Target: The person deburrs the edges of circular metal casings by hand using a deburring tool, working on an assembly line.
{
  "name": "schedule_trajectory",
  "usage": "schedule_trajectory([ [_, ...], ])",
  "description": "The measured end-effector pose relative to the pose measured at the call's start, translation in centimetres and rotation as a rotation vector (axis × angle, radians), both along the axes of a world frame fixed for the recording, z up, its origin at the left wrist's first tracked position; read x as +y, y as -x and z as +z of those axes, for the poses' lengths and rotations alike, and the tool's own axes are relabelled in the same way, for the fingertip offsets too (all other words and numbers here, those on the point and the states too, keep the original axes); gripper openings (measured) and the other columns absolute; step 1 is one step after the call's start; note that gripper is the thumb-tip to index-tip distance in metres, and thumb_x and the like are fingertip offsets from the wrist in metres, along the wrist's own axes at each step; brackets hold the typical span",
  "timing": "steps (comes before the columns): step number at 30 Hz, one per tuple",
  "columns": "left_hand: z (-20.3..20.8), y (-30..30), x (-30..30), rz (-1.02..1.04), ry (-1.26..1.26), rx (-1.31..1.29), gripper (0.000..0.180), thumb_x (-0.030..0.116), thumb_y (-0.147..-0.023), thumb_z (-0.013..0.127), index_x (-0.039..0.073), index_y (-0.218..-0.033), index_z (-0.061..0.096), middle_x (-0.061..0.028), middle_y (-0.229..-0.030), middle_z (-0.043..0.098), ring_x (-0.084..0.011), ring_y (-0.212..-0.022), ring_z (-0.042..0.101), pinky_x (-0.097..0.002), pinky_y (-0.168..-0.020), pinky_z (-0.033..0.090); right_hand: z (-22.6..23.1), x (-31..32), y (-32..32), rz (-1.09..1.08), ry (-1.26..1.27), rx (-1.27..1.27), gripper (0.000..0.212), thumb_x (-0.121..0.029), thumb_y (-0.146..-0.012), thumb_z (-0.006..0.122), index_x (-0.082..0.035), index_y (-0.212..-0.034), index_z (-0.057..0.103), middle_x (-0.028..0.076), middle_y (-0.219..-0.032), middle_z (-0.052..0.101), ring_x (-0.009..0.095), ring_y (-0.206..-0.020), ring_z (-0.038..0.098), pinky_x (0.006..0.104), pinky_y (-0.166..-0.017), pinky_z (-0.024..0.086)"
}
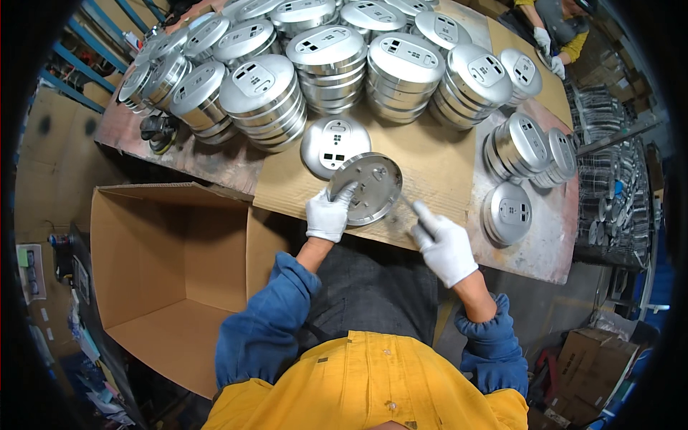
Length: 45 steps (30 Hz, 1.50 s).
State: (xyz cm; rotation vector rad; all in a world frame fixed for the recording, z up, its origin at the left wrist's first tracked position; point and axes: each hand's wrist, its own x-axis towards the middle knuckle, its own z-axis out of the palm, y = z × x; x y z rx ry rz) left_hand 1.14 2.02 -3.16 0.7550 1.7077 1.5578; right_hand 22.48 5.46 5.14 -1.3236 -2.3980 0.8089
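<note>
My left hand (pixel 329 216), in a white glove, grips the left edge of a round metal cover (pixel 374 188). The cover is tilted with its hollow inner side up, showing small posts and cut-outs. In my gloved right hand (pixel 448 252) is a slim handheld tool (pixel 424 217); its narrow end reaches the cover's right rim. Whether it is a file or a scraper I cannot tell. Just behind the held piece, a silver domed cover (pixel 322 154) with small square openings lies face up on the cardboard sheet (pixel 444 161).
Several stacks of silver covers (pixel 261 100) fill the table's far side. Shorter stacks (pixel 527 143) and a single pile (pixel 510 215) stand at right. A large open carton (pixel 215 251) sits at left below the table edge. Another person's gloved hands (pixel 542 39) work at far right.
</note>
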Motion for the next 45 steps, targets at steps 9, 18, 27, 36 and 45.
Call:
schedule_trajectory([
  [9,-1.5,-0.9,-1.7,0.12,-0.097,0.214,0.028,0.021,-0.083,0.073,-0.004,-0.093,0.067,-0.0103,-0.075,0.07,-0.0099,-0.063,0.061,-0.0264,-0.061,0.049,2.8,-2.0,2.8,0.297,0.006,-0.466,0.028,-0.013,-0.083,0.051,-0.009,-0.11,0.059,0.017,-0.078,0.063,0.034,-0.068,0.064,0.0434,-0.06,0.051],
  [18,-1.8,-1.3,-2.2,0.1,-0.106,0.342,0.028,0.021,-0.081,0.075,-0.004,-0.093,0.067,-0.0099,-0.066,0.067,-0.012,-0.052,0.058,-0.0275,-0.051,0.045,3.4,-1.1,3.8,0.399,-0.012,-0.5,0.028,-0.011,-0.082,0.049,-0.003,-0.107,0.06,0.017,-0.075,0.064,0.034,-0.067,0.064,0.0436,-0.058,0.051],
  [27,-3.0,-1.8,-1.7,0.309,-0.039,0.218,0.033,0.024,-0.08,0.076,-0.006,-0.075,0.063,-0.0137,-0.066,0.066,-0.0165,-0.056,0.062,-0.031,-0.055,0.048,-0.4,-6.3,3.1,0.253,-0.064,-0.519,0.05,-0.01,-0.082,0.049,-0.002,-0.132,0.047,0.017,-0.075,0.056,0.03,-0.058,0.062,0.0421,-0.053,0.051],
  [36,-3.4,-1.6,-1.9,0.287,-0.139,0.158,0.031,0.023,-0.082,0.074,-0.006,-0.083,0.065,-0.0125,-0.074,0.069,-0.0145,-0.066,0.065,-0.0294,-0.061,0.05,0.5,-3.7,1.7,0.183,0.094,-0.386,0.036,-0.021,-0.087,0.055,-0.017,-0.123,0.057,0.015,-0.076,0.063,0.034,-0.066,0.063,0.0443,-0.06,0.05],
  [45,-2.6,-1.7,-2.5,0.176,-0.168,0.049,0.024,0.015,-0.084,0.071,-0.005,-0.096,0.066,-0.0094,-0.087,0.07,-0.0119,-0.075,0.065,-0.0274,-0.069,0.05,3.7,-1.4,3.7,0.408,0.003,-0.515,0.031,-0.012,-0.083,0.051,-0.009,-0.112,0.06,0.016,-0.074,0.064,0.035,-0.069,0.063,0.0446,-0.06,0.05],
])
